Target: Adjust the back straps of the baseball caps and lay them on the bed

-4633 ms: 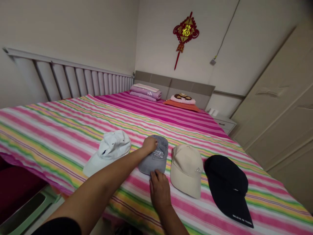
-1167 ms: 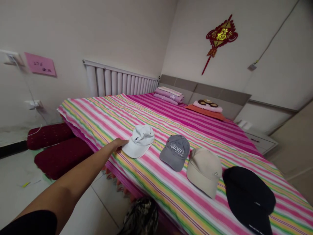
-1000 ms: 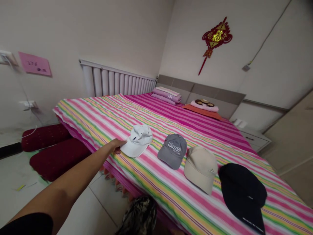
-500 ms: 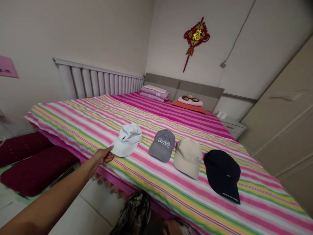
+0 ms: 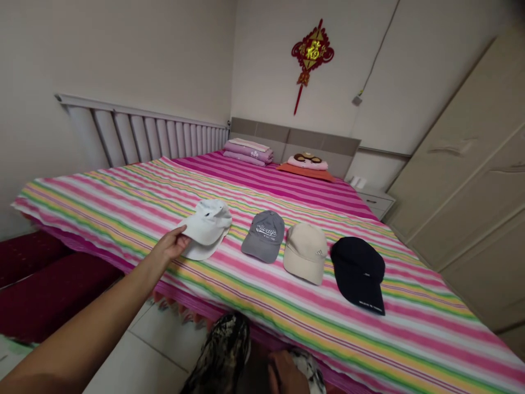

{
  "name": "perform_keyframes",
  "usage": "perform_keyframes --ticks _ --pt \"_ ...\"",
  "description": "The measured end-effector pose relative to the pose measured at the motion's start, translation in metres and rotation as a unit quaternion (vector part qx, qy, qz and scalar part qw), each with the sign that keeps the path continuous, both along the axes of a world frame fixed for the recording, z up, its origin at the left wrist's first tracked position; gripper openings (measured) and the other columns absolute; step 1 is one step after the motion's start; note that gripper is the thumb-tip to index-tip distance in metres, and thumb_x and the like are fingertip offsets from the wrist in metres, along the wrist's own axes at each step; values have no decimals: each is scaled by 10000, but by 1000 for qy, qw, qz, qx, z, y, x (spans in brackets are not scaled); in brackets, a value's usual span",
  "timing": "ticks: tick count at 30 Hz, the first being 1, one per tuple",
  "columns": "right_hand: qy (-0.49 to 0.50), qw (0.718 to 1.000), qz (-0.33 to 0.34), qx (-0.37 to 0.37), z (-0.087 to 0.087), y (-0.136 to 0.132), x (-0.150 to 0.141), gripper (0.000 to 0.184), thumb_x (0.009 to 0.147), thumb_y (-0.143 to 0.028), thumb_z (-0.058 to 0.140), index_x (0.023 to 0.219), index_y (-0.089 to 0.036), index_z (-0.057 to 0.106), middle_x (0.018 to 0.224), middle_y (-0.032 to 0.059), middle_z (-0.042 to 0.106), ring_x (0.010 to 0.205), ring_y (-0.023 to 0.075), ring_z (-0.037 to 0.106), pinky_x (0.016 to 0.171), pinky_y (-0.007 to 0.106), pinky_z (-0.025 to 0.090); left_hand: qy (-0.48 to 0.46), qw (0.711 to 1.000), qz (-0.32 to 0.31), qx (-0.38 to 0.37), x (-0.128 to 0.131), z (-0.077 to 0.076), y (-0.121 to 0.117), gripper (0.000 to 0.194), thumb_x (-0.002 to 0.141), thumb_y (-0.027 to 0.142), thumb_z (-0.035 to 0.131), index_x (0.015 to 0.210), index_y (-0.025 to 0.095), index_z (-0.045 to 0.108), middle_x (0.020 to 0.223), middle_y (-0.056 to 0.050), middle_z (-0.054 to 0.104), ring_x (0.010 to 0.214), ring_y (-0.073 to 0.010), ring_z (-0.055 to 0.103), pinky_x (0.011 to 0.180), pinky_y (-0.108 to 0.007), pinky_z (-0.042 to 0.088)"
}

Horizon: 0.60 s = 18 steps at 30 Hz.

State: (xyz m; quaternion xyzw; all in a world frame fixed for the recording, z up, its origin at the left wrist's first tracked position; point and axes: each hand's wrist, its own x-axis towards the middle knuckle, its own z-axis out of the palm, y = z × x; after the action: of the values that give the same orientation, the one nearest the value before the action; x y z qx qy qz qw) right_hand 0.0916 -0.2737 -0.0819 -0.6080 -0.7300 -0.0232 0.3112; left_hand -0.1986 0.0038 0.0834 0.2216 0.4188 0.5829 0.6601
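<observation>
My left hand (image 5: pixel 174 244) pinches the brim of a white cap (image 5: pixel 209 221), tilting its brim up off the bed. Below that brim shows a second white brim-like shape (image 5: pixel 203 250), lying on the striped cover; it looks like another white cap, mostly hidden. To the right lie a grey cap (image 5: pixel 263 236) with white lettering, a beige cap (image 5: pixel 305 253) and a black cap (image 5: pixel 359 273), brims toward me. At the bottom edge my right hand (image 5: pixel 289 373) rests low by my knees, its fingers partly hidden.
The bed (image 5: pixel 262 295) has a multicoloured striped cover. Folded purple bedding (image 5: pixel 248 153) and a pink folded item (image 5: pixel 307 162) lie near the headboard (image 5: pixel 303 141). A radiator (image 5: pixel 143 131) runs along the left wall. Dark red cushioned pieces (image 5: pixel 57 290) stand at lower left.
The white cap's brim has been lifted by my left hand, exposing the white shape beneath. The view has shifted, and more of my right hand shows.
</observation>
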Motion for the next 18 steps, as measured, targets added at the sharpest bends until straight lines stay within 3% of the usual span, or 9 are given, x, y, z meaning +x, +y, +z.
perform_keyframes --ticks 3,6,8,9,11,13,15,16,18 --pt "57 998 11 -12 10 -1 -6 181 786 -135 428 814 -219 587 715 24 640 610 141 627 525 190 448 -50 996 1 74 17 7 -9 292 772 32 411 969 147 594 821 -34 683 746 -109 637 703 -174 520" --pt "225 973 -1 -58 29 4 -12 151 795 -223 481 734 -197 617 679 31 635 636 159 603 587 226 453 -99 986 -37 130 34 -5 -32 424 714 11 455 1095 163 561 882 -34 693 797 -137 640 756 -215 515" --pt "401 908 -17 -116 48 13 -14 202 772 -344 541 678 -182 616 636 28 623 614 168 580 579 248 454 -118 980 -95 129 47 -23 -58 527 644 -6 510 1135 184 541 890 -26 696 795 -155 644 795 -259 507" --pt "497 854 -22 -148 60 18 -14 248 750 -407 566 686 -173 619 631 32 629 608 174 581 568 258 459 -125 976 -134 115 53 -35 -74 550 610 -2 546 1127 183 547 874 -28 699 795 -169 646 811 -284 501" --pt "568 807 -8 -164 83 29 -12 389 796 -522 450 863 -180 624 786 60 675 691 183 618 620 293 485 -150 958 -229 91 66 -62 -109 539 566 36 614 1086 170 574 866 -45 700 822 -208 644 839 -345 483" --pt "697 688 66 -190 104 39 -6 529 761 -618 425 989 -180 614 964 111 674 872 229 621 753 377 479 -179 927 -321 80 77 -88 -144 511 514 49 658 1012 157 616 848 -63 700 842 -243 640 825 -380 476" --pt "766 613 86 -176 118 45 0 565 717 -655 454 1002 -198 626 992 110 677 948 253 604 800 419 465 -189 896 -398 61 85 -108 -175 476 516 65 669 984 149 638 850 -86 696 836 -263 640 792 -391 472" --pt "784 594 78 -161 121 45 4 551 697 -651 488 989 -208 638 976 102 686 966 262 599 812 432 461 -186 886 -422 51 88 -114 -187 482 520 61 667 992 154 640 868 -92 693 846 -265 638 793 -392 464" --pt "798 583 55 -141 123 44 10 490 671 -597 569 963 -213 656 933 92 703 1004 280 584 847 461 443 -181 876 -444 41 89 -122 -204 488 510 36 660 978 176 654 854 -84 695 851 -258 636 797 -376 451"
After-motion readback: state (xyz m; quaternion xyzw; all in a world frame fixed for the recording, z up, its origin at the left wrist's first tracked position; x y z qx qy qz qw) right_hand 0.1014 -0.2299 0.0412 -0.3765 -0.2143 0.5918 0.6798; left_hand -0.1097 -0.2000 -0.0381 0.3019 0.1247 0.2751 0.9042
